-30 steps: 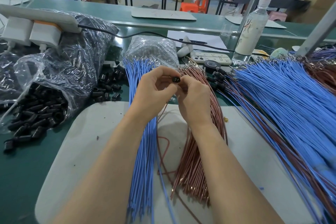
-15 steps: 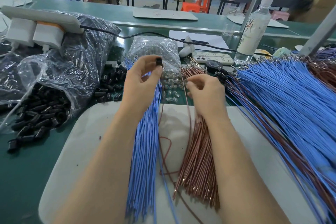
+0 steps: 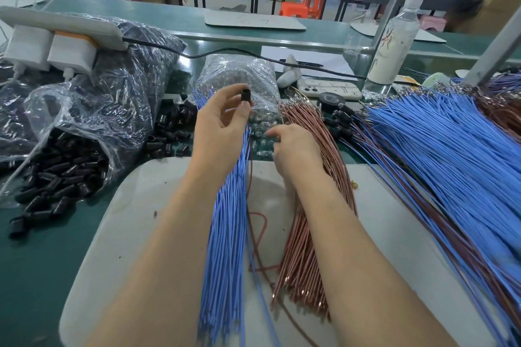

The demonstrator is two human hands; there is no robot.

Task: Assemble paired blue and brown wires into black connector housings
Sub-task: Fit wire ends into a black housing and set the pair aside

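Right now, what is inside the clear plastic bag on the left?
Black connector housings lie inside the clear bag and spill from its mouth onto the green table. The crumpled, glaring plastic hides how far back they reach.

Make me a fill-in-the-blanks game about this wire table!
The left hand pinches a small ___ housing.
Beside the left forearm lie ___ wires.
The wire bundle under the right hand is ___.
Missing words: black, blue, brown.
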